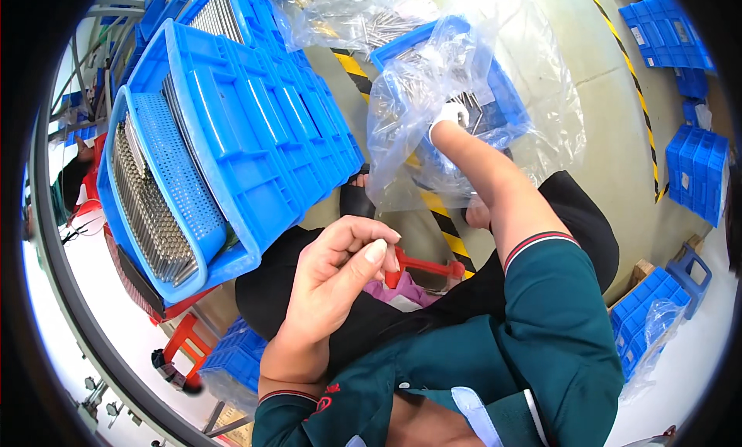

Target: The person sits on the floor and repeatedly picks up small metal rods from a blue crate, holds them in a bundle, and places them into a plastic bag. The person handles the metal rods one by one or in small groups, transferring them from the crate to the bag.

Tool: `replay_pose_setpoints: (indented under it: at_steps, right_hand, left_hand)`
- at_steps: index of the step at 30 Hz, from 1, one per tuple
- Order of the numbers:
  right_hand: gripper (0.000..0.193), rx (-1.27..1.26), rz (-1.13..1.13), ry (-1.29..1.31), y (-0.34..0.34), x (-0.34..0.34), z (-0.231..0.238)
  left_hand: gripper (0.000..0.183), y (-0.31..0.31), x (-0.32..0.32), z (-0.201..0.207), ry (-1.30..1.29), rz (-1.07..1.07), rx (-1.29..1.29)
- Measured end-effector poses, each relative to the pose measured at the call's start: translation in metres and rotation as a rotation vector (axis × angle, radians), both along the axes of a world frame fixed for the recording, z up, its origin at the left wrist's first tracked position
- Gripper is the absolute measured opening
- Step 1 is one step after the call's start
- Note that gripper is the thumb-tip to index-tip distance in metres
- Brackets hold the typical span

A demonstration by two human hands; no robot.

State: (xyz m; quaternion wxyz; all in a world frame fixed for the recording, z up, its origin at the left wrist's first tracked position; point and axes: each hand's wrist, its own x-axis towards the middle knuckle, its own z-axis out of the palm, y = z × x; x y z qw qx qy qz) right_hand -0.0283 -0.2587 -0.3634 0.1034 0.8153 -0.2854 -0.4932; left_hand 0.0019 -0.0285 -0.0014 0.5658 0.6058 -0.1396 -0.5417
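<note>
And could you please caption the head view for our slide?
White-gloved right hand at a blue plastic crate of metal rods; bare left hand raised.

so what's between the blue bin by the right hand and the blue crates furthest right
In the head view: clear plastic beside the bin, then grey floor, then a yellow-and-black line before the crates.

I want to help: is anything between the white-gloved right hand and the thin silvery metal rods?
Crinkled clear plastic film drapes over rods left of the right hand; directly beneath, I can't tell.
</note>
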Motion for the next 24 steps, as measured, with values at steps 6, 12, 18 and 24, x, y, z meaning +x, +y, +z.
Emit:
replay_pose_setpoints:
  at_steps: [6,12,18,24]
  right_hand:
    - [0.020,0.056,-0.118,-0.059,-0.001,-0.019,-0.027]
    - [0.028,0.197,-0.310,-0.196,-0.023,-0.042,-0.014]
    - [0.032,0.354,-0.432,-0.383,-0.065,-0.059,0.019]
    - [0.009,0.893,-0.730,-0.372,-0.092,-0.071,0.120]
  left_hand:
    - [0.020,0.002,0.003,0.000,-0.018,0.021,0.024]
    - [0.022,0.009,0.006,-0.002,-0.009,0.000,-0.036]
    - [0.023,0.017,0.005,0.000,0.019,0.023,-0.117]
    - [0.021,0.025,0.006,0.001,0.051,0.098,-0.227]
